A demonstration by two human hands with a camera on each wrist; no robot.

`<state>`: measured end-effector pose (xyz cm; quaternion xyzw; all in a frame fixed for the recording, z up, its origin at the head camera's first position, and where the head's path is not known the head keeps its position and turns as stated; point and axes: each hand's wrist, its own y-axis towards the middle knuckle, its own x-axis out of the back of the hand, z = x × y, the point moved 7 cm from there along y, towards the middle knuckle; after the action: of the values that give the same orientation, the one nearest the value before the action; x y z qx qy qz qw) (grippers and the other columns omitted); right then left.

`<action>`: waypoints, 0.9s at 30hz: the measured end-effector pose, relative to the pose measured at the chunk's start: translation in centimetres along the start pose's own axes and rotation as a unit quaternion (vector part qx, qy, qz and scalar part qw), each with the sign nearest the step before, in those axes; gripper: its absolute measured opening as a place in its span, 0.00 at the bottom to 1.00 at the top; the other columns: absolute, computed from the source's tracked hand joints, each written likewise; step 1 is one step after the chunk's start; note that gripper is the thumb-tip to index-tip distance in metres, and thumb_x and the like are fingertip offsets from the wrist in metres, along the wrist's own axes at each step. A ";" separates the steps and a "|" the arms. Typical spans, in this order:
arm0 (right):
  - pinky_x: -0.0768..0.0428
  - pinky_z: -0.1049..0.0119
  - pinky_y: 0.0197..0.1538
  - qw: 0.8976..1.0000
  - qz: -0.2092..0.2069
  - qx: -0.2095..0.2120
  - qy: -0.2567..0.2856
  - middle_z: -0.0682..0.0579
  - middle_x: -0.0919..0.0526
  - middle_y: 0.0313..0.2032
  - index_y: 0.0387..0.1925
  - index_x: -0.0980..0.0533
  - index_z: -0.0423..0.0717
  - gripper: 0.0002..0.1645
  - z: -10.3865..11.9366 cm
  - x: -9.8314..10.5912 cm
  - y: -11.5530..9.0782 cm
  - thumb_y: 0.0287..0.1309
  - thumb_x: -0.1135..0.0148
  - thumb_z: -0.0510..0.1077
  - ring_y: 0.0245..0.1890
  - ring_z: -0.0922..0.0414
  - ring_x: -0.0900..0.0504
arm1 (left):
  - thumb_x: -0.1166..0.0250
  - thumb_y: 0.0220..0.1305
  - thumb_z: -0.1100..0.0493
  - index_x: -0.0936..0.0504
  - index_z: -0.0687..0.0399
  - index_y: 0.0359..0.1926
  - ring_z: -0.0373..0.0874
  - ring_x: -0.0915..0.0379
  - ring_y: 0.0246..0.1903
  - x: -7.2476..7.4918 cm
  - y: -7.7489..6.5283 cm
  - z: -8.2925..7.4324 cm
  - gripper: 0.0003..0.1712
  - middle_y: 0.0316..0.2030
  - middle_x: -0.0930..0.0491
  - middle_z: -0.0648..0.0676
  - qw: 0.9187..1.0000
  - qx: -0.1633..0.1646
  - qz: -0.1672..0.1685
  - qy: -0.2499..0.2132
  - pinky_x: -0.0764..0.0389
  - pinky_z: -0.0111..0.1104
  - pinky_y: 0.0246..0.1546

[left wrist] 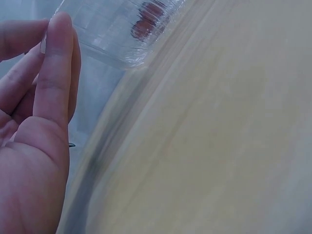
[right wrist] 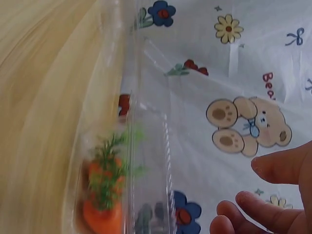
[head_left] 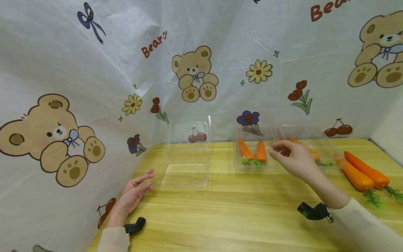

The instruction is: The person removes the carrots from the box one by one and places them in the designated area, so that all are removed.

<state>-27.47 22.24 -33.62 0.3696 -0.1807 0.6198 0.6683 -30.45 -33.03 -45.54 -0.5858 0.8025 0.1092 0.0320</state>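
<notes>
My left hand (head_left: pixel 133 194) is just left of a clear plastic box (head_left: pixel 185 184) whose lid stands up against the backdrop. Its fingers are nearly straight, and in the left wrist view the fingertips overlap the box's edge; I cannot tell if they touch. My right hand (head_left: pixel 296 161) hovers in front of a second clear box (head_left: pixel 327 138) with orange carrots (head_left: pixel 311 153), partly hiding it. Thumb and fingers are apart with nothing between them in the right wrist view. Left of that hand, a third clear box (head_left: pixel 236 159) holds two toy-like carrots (head_left: pixel 260 152) with green tops.
Two larger loose carrots (head_left: pixel 357 175) with green tops lie at the right of the wooden table (head_left: pixel 220 217). A white backdrop (head_left: pixel 226 31) printed with bears and flowers stands behind and along the left side.
</notes>
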 end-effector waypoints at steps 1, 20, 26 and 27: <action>0.21 0.61 0.40 1.000 0.007 -0.001 0.008 0.43 0.14 0.47 0.57 0.20 0.43 0.26 0.4 -0.4 0.2 0.72 0.40 0.60 0.43 0.48 0.18 | 0.46 0.74 0.75 0.32 0.79 0.68 0.40 0.28 0.67 0.0 0.0 0.0 0.24 0.71 0.28 0.42 1.000 -0.001 0.000 0.000 0.16 0.26 0.53; 0.17 0.62 0.45 0.981 0.122 0.018 0.149 0.45 0.14 0.51 0.55 0.18 0.44 0.18 5.7 -9.8 2.9 0.70 0.35 0.50 0.46 0.50 0.16 | 0.48 0.74 0.76 0.29 0.76 0.68 0.39 0.24 0.62 0.0 -0.1 -0.3 0.23 0.71 0.28 0.41 1.000 -0.003 0.007 -0.004 0.16 0.26 0.53; 0.17 0.62 0.45 0.974 0.157 0.022 0.164 0.48 0.14 0.49 0.53 0.18 0.47 0.16 7.1 -13.4 2.5 0.69 0.34 0.50 0.43 0.54 0.17 | 0.48 0.74 0.75 0.30 0.77 0.68 0.39 0.24 0.61 0.1 -0.1 -0.2 0.23 0.71 0.28 0.42 1.000 -0.004 0.008 -0.004 0.15 0.26 0.53; 0.16 0.62 0.45 0.972 0.162 0.026 0.168 0.48 0.14 0.49 0.53 0.18 0.46 0.17 7.2 -14.0 2.5 0.69 0.34 0.50 0.42 0.54 0.17 | 0.48 0.74 0.76 0.30 0.77 0.68 0.39 0.25 0.62 0.1 -0.1 -0.2 0.23 0.71 0.28 0.42 1.000 -0.003 0.009 -0.004 0.15 0.26 0.53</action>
<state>-30.63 7.21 -37.97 0.2432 -0.1076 0.7774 0.5700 -30.34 -33.18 -45.39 -0.5782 0.8072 0.1144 0.0323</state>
